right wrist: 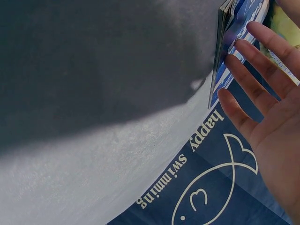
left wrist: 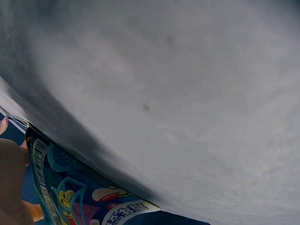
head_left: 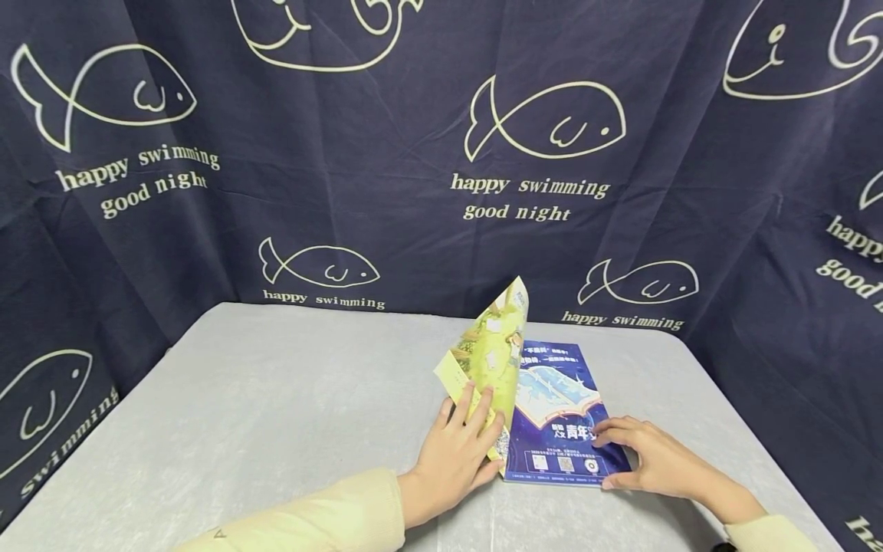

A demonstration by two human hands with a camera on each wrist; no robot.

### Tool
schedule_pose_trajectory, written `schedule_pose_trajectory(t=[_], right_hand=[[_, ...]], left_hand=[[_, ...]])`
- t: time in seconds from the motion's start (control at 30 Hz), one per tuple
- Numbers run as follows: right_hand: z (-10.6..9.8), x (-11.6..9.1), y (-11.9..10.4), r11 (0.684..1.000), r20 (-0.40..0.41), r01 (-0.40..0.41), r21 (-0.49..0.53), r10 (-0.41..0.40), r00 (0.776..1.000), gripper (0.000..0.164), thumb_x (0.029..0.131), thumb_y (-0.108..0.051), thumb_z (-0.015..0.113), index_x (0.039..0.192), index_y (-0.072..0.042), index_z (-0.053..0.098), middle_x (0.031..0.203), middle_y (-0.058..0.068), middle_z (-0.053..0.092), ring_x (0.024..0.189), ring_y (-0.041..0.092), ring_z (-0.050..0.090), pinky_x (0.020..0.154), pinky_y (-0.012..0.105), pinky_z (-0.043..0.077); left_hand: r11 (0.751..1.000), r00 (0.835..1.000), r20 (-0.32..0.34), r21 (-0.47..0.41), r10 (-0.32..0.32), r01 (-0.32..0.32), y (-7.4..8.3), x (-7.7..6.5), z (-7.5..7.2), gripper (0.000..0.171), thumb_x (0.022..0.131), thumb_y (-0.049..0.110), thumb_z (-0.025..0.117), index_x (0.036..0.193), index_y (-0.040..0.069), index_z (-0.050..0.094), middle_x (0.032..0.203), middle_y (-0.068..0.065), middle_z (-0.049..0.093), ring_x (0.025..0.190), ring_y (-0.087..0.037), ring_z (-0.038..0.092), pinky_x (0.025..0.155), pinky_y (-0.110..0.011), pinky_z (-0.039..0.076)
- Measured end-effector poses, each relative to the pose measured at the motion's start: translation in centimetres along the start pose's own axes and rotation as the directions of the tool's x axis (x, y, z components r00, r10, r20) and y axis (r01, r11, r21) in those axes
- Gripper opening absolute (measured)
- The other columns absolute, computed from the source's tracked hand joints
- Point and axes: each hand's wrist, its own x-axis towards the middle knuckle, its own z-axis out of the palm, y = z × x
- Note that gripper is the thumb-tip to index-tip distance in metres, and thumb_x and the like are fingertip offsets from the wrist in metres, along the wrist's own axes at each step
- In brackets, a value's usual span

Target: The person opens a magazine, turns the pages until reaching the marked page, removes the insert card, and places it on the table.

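A magazine (head_left: 562,452) lies on the table with a dark blue page facing up, printed with a picture of an open book. Its yellow-green leaf (head_left: 500,360) stands folded over to the left, the top corner raised. On the lower part of that leaf rests my left hand (head_left: 455,452), fingers spread and fairly straight. In the left wrist view, the leaf's other side (left wrist: 79,183) shows a barcode and bright cartoons. My right hand (head_left: 662,464) touches the magazine's lower right edge, thumb by the corner; the right wrist view shows its fingers (right wrist: 255,63) extended over the page.
A grey-white cloth covers the table (head_left: 297,399). Dark blue curtains (head_left: 386,153) with fish drawings and lettering hang behind it and along both sides. The magazine's stacked page edges (right wrist: 219,51) show in the right wrist view.
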Motion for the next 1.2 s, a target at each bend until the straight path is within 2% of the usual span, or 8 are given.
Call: schedule_pose_trajectory(t=[0.2,0.4,0.67,0.87,0.97,1.2], right_hand=[[-0.06,0.04,0.04,1.0,0.006,0.0,-0.003,0.0,1.0,0.043,0.061,-0.052,0.077,0.091,-0.024,0.066,0.102,-0.006,0.063,0.092,0.018,0.058,0.076,0.039,0.045],[-0.05,0.02,0.33,1.0,-0.011,0.024,-0.005,-0.024,1.0,0.041,0.06,-0.047,0.08,0.09,-0.023,0.065,0.101,-0.006,0.064,0.09,0.018,0.059,0.077,0.037,0.045],[-0.24,0.07,0.26,1.0,-0.007,0.016,-0.016,-0.016,1.0,0.04,0.06,-0.045,0.08,0.09,-0.023,0.065,0.099,-0.007,0.064,0.089,0.016,0.06,0.076,0.037,0.046],[-0.26,0.04,0.2,1.0,-0.008,0.003,-0.019,-0.004,1.0,0.04,0.061,-0.047,0.079,0.089,-0.023,0.065,0.097,-0.009,0.063,0.088,0.013,0.058,0.075,0.036,0.045],[-0.2,0.01,0.34,1.0,-0.023,0.026,-0.01,-0.026,0.999,0.039,0.06,-0.043,0.081,0.089,-0.023,0.065,0.095,-0.011,0.063,0.087,0.011,0.058,0.076,0.032,0.044],[-0.31,0.14,0.62,0.995,-0.061,0.083,0.049,-0.08,0.995,0.035,0.056,-0.021,0.081,0.087,-0.02,0.065,0.09,-0.014,0.062,0.082,0.006,0.057,0.078,0.014,0.038]], left_hand=[[0.999,0.999,0.042,0.029,-0.025,0.024,0.13,-0.33,-0.16,0.063,0.084,0.065,0.036,0.131,0.024,0.043,0.141,-0.01,0.038,0.128,-0.032,0.037,0.098,-0.045,0.033],[0.994,0.994,0.1,0.099,-0.053,0.043,0.24,-0.57,-0.35,0.066,0.083,0.07,0.033,0.133,0.027,0.039,0.139,-0.009,0.04,0.122,-0.03,0.044,0.093,-0.044,0.037],[0.985,0.972,0.22,0.165,-0.083,0.047,0.39,-0.71,-0.55,0.069,0.084,0.072,0.024,0.138,0.03,0.031,0.14,-0.008,0.038,0.12,-0.029,0.044,0.089,-0.041,0.037],[0.983,0.961,0.258,0.177,-0.102,0.057,0.45,-0.79,-0.66,0.07,0.083,0.073,0.021,0.139,0.031,0.027,0.14,-0.008,0.038,0.11,-0.026,0.047,0.081,-0.035,0.038],[0.983,0.955,0.281,0.177,-0.099,0.05,0.41,-0.8,-0.66,0.07,0.083,0.073,0.019,0.14,0.032,0.025,0.14,-0.009,0.037,0.112,-0.027,0.047,0.084,-0.036,0.038],[0.984,0.952,0.295,0.174,-0.086,0.035,0.17,-0.82,-0.57,0.067,0.083,0.073,0.018,0.141,0.038,0.02,0.14,-0.009,0.037,0.118,-0.029,0.046,0.093,-0.041,0.037]])
